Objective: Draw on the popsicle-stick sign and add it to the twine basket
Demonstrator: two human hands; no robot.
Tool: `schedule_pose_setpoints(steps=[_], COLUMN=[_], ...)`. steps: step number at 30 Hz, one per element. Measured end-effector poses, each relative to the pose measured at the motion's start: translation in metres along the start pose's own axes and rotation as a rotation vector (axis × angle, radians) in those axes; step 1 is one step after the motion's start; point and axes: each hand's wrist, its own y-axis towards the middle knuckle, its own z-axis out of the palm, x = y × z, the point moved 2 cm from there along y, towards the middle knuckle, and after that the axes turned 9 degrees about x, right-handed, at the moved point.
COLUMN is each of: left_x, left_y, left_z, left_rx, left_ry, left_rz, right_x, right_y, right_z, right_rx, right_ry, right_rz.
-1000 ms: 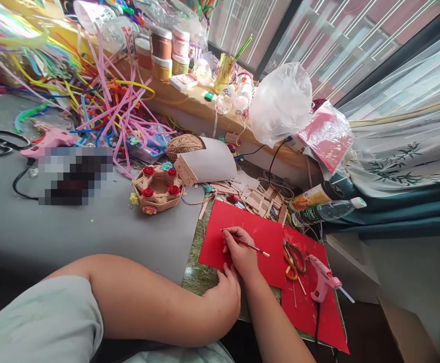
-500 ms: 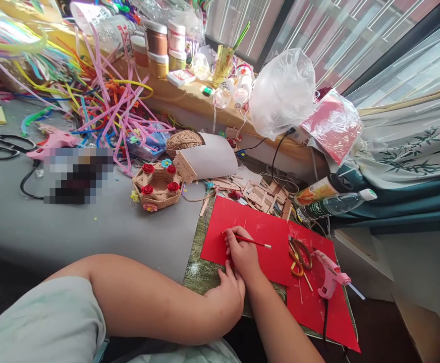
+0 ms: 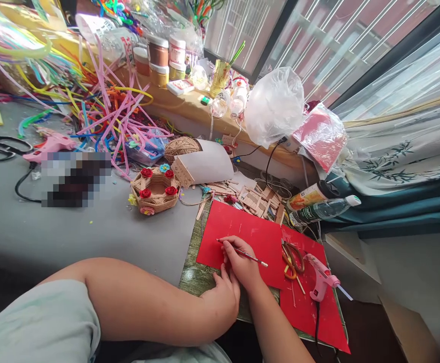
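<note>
My right hand (image 3: 241,261) is closed around a pencil (image 3: 256,259), its tip over a red sheet of paper (image 3: 250,227). The pencil slants, with the eraser end to the right. My left hand (image 3: 222,292) rests at the sheet's near edge beside the right wrist, with fingers stretched out and partly hidden by the right hand. Right of the hands, scissors (image 3: 291,258) with brown and orange handles lie where the red sheet meets a second red sheet (image 3: 329,322). A pink glue gun (image 3: 321,277) lies on that second sheet.
A twine-wrapped box (image 3: 155,197) with red roses stands on the grey mat (image 3: 136,242). Wooden sticks (image 3: 260,200) pile up behind the paper, beside a water bottle (image 3: 326,209). Pipe cleaners (image 3: 117,116), another pink glue gun (image 3: 51,144) and black-handled scissors (image 3: 4,146) lie to the left.
The whole view has shifted slightly, so most things sit a little further left. The pencil still touches or hovers over the red sheet, its angle slightly changed in my right hand.
</note>
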Motion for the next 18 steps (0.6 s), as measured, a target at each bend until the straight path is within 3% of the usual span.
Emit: schedule_pose_setpoints(steps=[6,11,18], left_x=[0.002,-0.001,-0.007], left_y=[-0.003,-0.008,-0.014], left_z=[-0.001,-0.001,0.002], left_rx=[0.007,0.020,0.003], left_ry=[0.026,0.012,0.076], left_rz=[-0.009,0.025,0.022], right_x=[0.000,0.013,0.009], right_y=[-0.007,-0.008,0.000], right_z=[-0.001,0.007,0.020], right_rx=[-0.124,-0.005,-0.045], right_ry=[0.123,0.150,0.063], right_rz=[0.021,0.131,0.100])
